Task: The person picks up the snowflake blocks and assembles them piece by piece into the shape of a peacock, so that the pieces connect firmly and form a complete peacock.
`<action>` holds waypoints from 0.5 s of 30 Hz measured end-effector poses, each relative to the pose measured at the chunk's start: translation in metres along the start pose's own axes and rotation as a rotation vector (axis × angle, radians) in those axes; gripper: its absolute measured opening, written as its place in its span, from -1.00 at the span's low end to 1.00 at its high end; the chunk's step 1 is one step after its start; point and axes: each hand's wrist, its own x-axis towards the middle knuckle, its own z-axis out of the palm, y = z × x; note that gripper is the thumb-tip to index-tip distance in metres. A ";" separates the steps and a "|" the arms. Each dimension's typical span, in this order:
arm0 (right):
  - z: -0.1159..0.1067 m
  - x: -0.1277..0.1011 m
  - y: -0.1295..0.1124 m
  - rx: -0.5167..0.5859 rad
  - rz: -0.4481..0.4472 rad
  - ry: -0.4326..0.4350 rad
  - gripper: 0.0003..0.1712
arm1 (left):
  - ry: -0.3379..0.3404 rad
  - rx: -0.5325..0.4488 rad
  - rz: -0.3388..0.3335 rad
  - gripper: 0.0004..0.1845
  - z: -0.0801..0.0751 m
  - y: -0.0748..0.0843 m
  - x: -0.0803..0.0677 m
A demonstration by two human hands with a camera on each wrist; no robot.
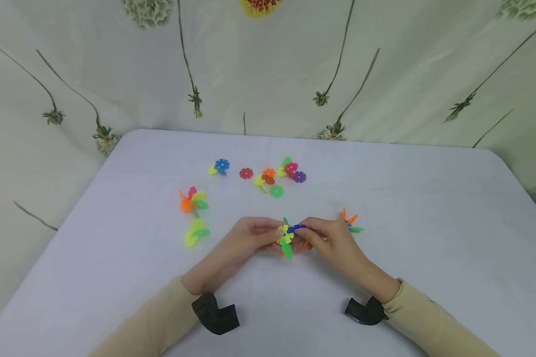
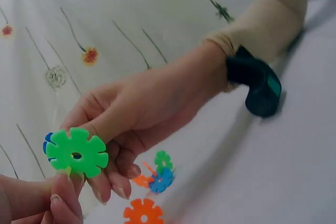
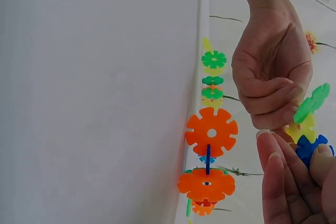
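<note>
Both hands meet near the table's middle around a small cluster of slotted plastic flower discs. My left hand [image 1: 250,237] pinches a yellow disc [image 1: 286,235] between thumb and fingers. A green disc [image 1: 287,250] joins it, shown face-on as a green disc [image 2: 77,153] in the left wrist view. With thumb and fingertips, my right hand [image 1: 339,244] pinches a blue disc [image 1: 298,227] against the yellow one; that blue disc [image 3: 310,149] also shows in the right wrist view. Orange pieces [image 1: 306,243] peek out beneath the hands; whether they are attached to the cluster I cannot tell.
Joined orange, blue and green discs [image 1: 348,224] lie just beyond my right hand. On the left are a multicoloured cluster [image 1: 188,203] and a yellow-green pair [image 1: 193,233]. Farther back are a blue group [image 1: 222,164], a red disc [image 1: 246,173] and several more. A flowered cloth [image 1: 268,74] hangs behind.
</note>
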 end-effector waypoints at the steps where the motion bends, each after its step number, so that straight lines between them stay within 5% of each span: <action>1: 0.001 0.000 0.000 -0.003 -0.019 -0.001 -0.90 | -0.006 -0.023 -0.011 -0.66 0.000 0.000 0.000; 5: 0.001 0.002 0.000 -0.040 -0.032 -0.017 -0.89 | -0.017 -0.053 -0.024 -0.65 -0.002 -0.001 0.001; 9: -0.007 0.012 0.003 0.035 0.053 -0.132 -0.84 | -0.048 0.013 0.008 -0.63 -0.013 0.000 0.001; 12: -0.015 0.030 0.010 0.059 0.199 -0.149 -0.71 | -0.038 0.128 0.046 -0.61 -0.021 0.002 0.001; 15: -0.020 0.060 0.023 -0.101 0.376 -0.111 -0.63 | 0.022 0.246 0.085 -0.63 -0.025 0.003 0.004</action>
